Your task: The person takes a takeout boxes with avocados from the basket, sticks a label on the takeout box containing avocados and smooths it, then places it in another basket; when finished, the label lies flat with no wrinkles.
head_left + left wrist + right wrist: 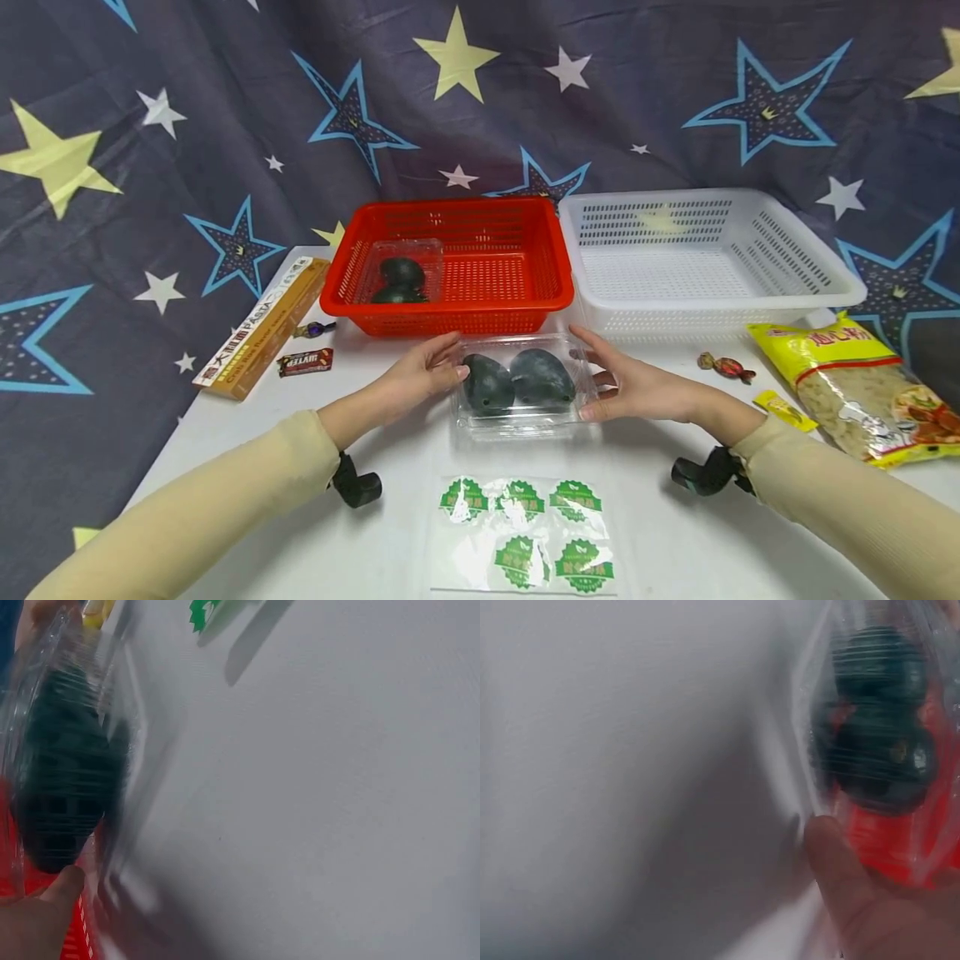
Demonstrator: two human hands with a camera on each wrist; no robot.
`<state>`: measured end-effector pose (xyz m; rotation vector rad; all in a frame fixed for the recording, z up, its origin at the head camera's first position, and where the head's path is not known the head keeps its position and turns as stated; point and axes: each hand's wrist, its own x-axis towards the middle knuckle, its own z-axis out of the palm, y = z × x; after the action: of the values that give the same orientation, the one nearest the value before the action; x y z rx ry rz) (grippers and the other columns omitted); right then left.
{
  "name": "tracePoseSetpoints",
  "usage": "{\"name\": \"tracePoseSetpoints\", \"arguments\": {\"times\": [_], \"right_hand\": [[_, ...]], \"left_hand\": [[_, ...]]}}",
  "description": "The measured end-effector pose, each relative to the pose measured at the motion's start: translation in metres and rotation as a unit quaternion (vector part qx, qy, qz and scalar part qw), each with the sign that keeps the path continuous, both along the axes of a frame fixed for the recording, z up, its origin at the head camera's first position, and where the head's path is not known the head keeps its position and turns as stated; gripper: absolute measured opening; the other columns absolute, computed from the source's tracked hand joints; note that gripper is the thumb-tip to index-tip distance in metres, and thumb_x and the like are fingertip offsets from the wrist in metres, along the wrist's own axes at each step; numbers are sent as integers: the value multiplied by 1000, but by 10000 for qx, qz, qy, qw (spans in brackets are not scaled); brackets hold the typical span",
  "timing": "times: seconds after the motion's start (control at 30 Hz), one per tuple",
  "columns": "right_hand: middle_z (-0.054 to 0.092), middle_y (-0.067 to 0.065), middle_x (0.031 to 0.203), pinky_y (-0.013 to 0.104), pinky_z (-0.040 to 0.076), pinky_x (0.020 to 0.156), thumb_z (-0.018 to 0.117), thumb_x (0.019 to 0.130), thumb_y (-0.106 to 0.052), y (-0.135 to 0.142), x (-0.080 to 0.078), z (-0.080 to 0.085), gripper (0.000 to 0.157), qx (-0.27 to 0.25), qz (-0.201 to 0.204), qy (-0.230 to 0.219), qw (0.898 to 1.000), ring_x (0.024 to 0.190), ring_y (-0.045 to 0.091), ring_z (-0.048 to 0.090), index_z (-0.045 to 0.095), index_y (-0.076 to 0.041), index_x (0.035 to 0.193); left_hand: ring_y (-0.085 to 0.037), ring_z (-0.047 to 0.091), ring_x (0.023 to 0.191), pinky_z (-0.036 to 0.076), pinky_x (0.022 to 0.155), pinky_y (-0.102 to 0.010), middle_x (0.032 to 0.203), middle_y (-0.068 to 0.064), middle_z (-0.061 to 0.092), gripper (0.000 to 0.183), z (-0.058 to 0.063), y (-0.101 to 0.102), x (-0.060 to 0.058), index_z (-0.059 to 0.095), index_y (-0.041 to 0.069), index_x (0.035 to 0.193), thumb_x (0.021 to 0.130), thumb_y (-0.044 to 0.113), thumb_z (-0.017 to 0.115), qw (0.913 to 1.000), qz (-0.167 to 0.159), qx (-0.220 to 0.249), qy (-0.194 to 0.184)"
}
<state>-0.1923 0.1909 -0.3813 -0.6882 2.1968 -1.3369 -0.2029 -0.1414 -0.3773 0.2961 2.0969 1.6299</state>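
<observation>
Left grip point(423, 375) and right grip point(633, 383) are bare hands, both pinching the clear box point(517, 419) from opposite ends, thumbs toward the person, fingers toward the far side. Box sits between the two grips, two dark green fruits point(542, 379) inside, side by side; one nearer left grip, other nearer right. Can't tell if box touches the bench point(405, 517) or is slightly raised. Left wrist view: thumb point(67, 889) on box edge, blurry. Right wrist view: thumb point(832, 844) on box edge, also blurry.

Just beyond the grips, toward left: red basket point(450, 310), with a second clear box point(431, 248) in its left part, also with dark green fruits. Beyond right grip: white basket point(712, 307), beside the red one.

Person's side of the grips, roughly centred between them: sticker sheet point(467, 567), five green round labels point(522, 500) on it.

Left of left grip: red-brown wrapped bar point(305, 362), purple-wrapped candy point(313, 330), long pasta carton point(262, 329) farther out. Right of right grip: red-wrapped candy point(727, 367), small yellow packet point(784, 410), large yellow bag point(870, 387) farthest. Dark star-print cloth point(225, 125) hangs behind everything. Light sleeves point(225, 492) on both arms.
</observation>
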Motion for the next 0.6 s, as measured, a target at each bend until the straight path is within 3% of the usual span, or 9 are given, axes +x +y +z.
{"name": "tracePoseSetpoints", "arguments": {"times": [0.17, 0.4, 0.6], "right_hand": [[23, 29, 149, 57, 38, 99, 77, 81, -21, 2, 1, -3, 107, -12, -55, 104, 9999, 126, 47, 40, -1, -31, 153], [13, 28, 153, 61, 31, 103, 79, 78, -16, 2, 2, -6, 113, -165, 41, 229, 9996, 131, 52, 30, -4, -30, 153], [15, 29, 152, 61, 33, 101, 80, 77, -16, 1, 3, -9, 115, -209, 59, 302, 9993, 130, 52, 33, -5, -30, 153]], "left_hand": [[-26, 31, 139, 31, 109, -40, 154, -12, 27, 84, -3, -1, 6, 16, 10, 153, 89, 28, 68, 9985, 106, -488, 204], [-26, 19, 144, 29, 110, -39, 160, -8, 5, 124, -7, -4, 18, -11, 22, 153, 73, 26, 83, 9950, -723, -618, 310], [-25, 18, 144, 28, 110, -37, 160, -6, 3, 133, -10, -3, 18, -12, 24, 152, 66, 22, 88, 9909, -987, -728, 563]]}}
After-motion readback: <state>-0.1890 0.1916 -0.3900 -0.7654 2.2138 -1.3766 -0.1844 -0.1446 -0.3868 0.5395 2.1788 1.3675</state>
